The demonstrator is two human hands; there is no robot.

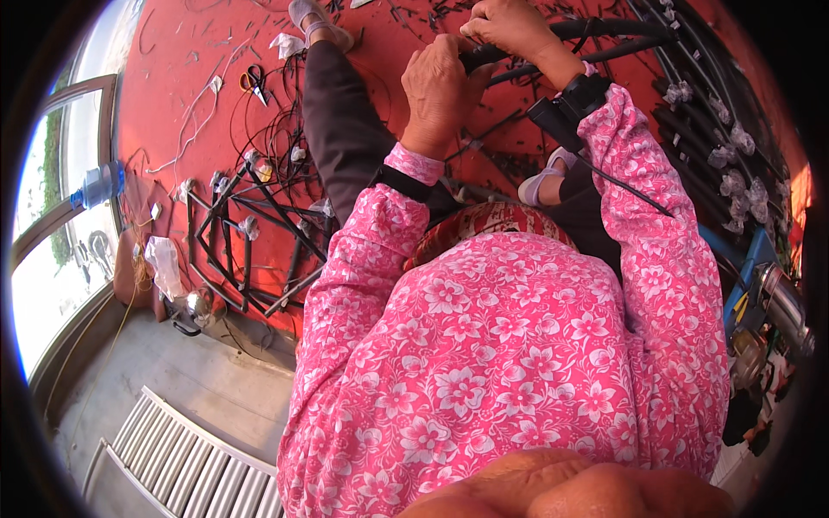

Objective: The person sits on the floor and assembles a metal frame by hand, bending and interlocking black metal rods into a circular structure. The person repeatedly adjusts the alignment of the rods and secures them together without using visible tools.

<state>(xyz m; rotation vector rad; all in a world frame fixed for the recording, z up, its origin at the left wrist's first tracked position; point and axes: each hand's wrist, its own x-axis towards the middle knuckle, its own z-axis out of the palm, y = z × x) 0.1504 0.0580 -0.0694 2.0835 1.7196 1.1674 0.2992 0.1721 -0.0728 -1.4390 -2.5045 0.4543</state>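
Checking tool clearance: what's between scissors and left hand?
In the head view, the left leg crosses between the scissors and the left hand, with red floor showing either side.

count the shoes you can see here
2: one light shoe at the top edge, left of centre, beyond the left trouser leg; another light shoe right of centre, beside the right trouser leg. Others may be hidden.

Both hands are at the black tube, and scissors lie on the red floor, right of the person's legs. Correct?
No: the head view shows the scissors left of the legs, on the red floor. The left hand and right hand are at the black tube, as stated.
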